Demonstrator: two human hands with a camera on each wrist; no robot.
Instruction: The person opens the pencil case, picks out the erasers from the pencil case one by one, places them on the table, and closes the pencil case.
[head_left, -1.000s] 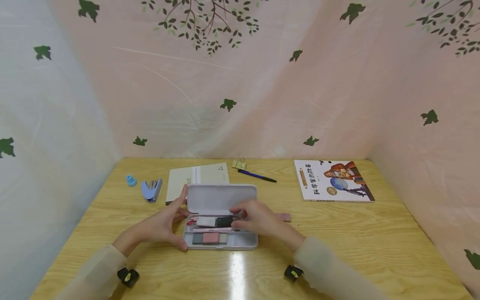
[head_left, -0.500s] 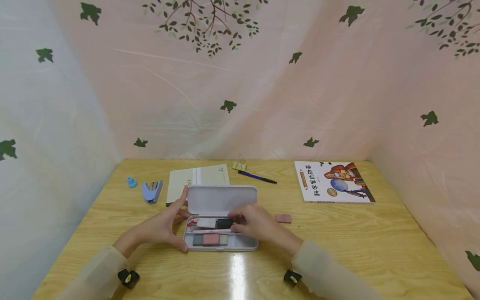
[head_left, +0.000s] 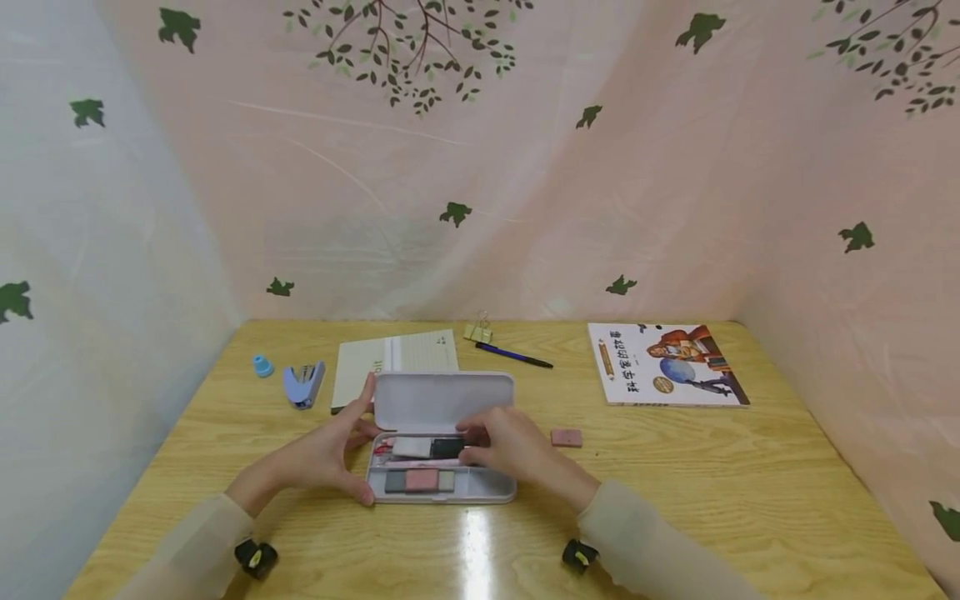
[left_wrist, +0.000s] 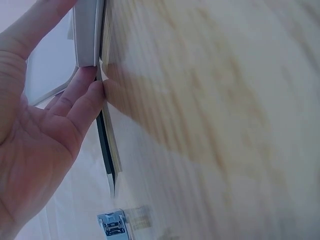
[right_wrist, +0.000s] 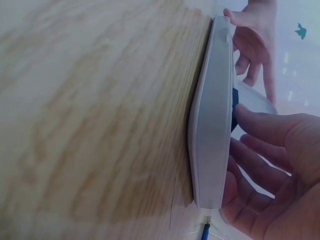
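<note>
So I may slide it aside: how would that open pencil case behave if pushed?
The pencil case looks rigid and flat-bottomed, so it would probably slide, not tip. The glossy table suggests little grip. Its raised lid might swing.

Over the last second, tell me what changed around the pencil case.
The right hand drew back leftward over the open pencil case, uncovering the pink eraser on the table. The left hand kept bracing the case's left end; case, book and stapler stayed put.
</note>
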